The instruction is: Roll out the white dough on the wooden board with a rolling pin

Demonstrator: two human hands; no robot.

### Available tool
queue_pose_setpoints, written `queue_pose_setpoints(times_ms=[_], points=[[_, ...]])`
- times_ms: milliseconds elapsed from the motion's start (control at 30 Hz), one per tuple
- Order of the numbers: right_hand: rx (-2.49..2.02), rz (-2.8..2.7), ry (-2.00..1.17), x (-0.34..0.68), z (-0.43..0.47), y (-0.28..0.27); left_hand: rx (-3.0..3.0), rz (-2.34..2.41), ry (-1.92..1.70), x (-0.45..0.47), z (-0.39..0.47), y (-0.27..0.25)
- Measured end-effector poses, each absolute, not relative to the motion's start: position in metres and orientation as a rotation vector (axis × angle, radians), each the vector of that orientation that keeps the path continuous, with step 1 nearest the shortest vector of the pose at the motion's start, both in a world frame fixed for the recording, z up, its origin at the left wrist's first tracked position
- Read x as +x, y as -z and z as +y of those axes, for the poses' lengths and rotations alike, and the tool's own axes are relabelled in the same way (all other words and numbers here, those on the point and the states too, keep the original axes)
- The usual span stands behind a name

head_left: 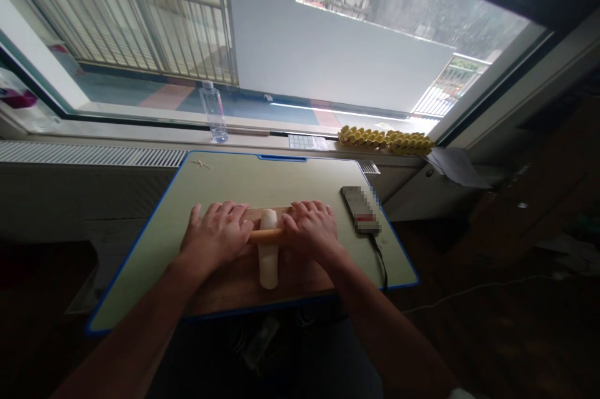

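A pale strip of dough (269, 266) lies lengthwise on a brown wooden board (300, 271). Across the strip, near its far end, rests a wooden rolling pin (266, 236). My left hand (218, 230) is over the pin's left end, fingers pointing away from me. Over the right end sits my right hand (309, 224), its thumb beside the dough. Both hands bear on the pin from above, and only its middle shows between them. The dough sticks out on the far and near sides of the pin.
The board lies on a small pale-green table (225, 180) with a blue rim. A phone (359, 208) with a cable is at the right, and thin scraps (200, 164) at the far left. A plastic bottle (214, 112) and yellow egg trays (384, 139) stand on the sill.
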State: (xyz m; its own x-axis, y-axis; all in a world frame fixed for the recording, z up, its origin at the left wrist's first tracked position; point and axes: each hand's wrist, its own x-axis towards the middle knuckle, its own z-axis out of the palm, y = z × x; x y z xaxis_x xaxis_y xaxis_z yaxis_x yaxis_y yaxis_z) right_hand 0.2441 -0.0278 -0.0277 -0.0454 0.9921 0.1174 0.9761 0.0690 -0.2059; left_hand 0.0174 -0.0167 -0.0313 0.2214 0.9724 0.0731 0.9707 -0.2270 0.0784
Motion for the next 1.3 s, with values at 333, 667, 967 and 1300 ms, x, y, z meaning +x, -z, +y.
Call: queue_pose_setpoints(times_ms=[333,667,967,1300], points=[[-2.08,-2.129,-0.152,0.246,0.012,0.018,2.412,1.907,-0.121,0.021,0.025,0.02],[-2.193,-2.179,-0.274,0.244,0.041,0.008,2.35,1.925,-0.032,0.027,0.042,0.005],[-2.127,-2.134,-0.151,0.246,0.003,0.021,2.411,1.964,-0.239,0.026,0.009,0.025],[-2.021,-2.096,0.0,0.243,-0.054,0.027,2.439,2.026,-0.407,0.027,-0.049,0.037]])
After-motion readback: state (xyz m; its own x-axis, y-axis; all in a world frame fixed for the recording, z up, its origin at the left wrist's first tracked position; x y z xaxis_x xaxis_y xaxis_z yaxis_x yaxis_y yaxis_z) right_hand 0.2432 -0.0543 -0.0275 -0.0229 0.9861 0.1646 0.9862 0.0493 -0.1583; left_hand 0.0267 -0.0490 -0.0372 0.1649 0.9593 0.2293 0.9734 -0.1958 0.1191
